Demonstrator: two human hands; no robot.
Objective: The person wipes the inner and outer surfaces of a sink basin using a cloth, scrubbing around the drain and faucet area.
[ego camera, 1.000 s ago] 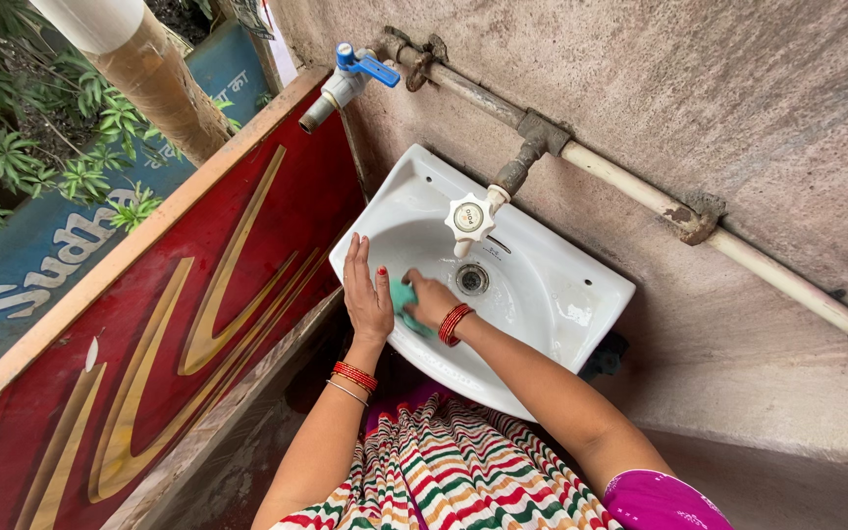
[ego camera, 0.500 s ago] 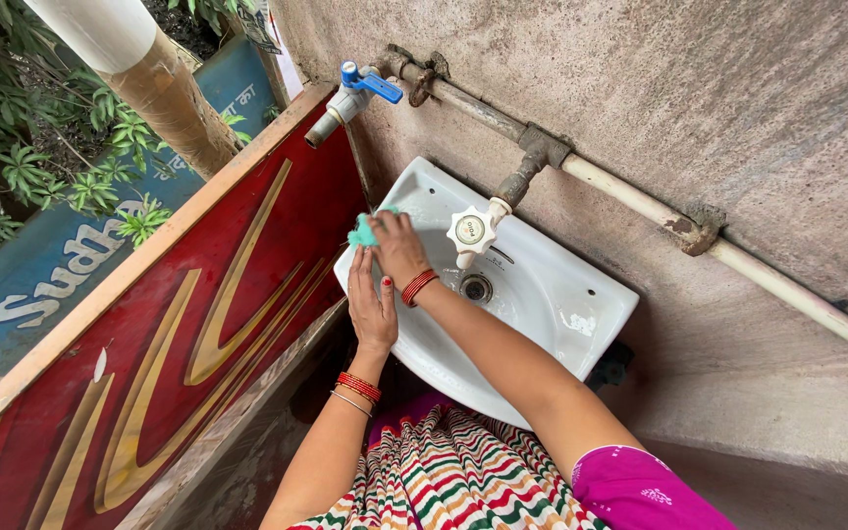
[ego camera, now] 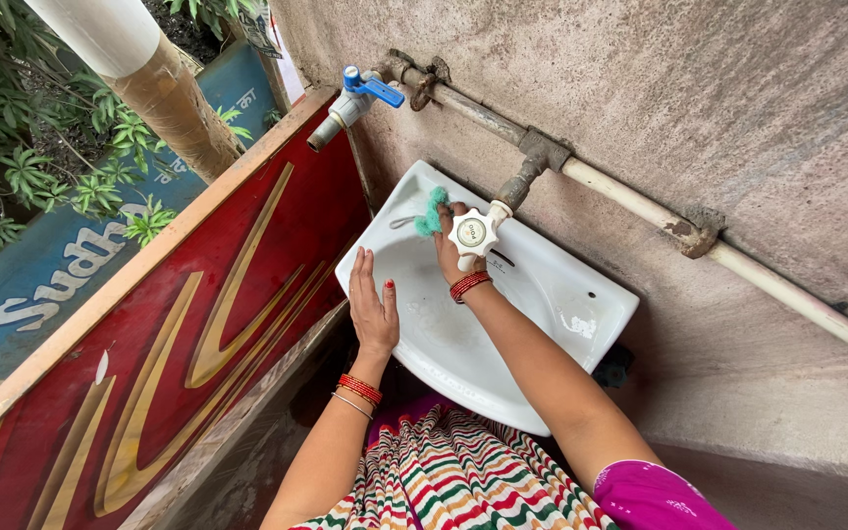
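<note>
A white wall-mounted basin [ego camera: 542, 324] sits below a rusty pipe. My right hand [ego camera: 449, 247] holds a green scrubber [ego camera: 431, 212] against the basin's back left rim, partly behind the white cross-shaped tap handle [ego camera: 471, 233]. My left hand [ego camera: 373, 304] lies flat on the basin's left edge, fingers together, holding nothing. Both wrists wear red bangles. The drain is hidden by my right forearm.
A blue-handled tap [ego camera: 355, 96] juts from the pipe [ego camera: 640, 201] at the upper left. A red and gold painted board [ego camera: 179, 324] leans close on the left, with a pole [ego camera: 154, 79] and plants behind it. The rough concrete wall [ego camera: 699, 88] runs along the right.
My right hand swept the scrubber from the bowl near the drain up the left rim to the back corner behind the tap handle. The left hand stayed on the edge.
</note>
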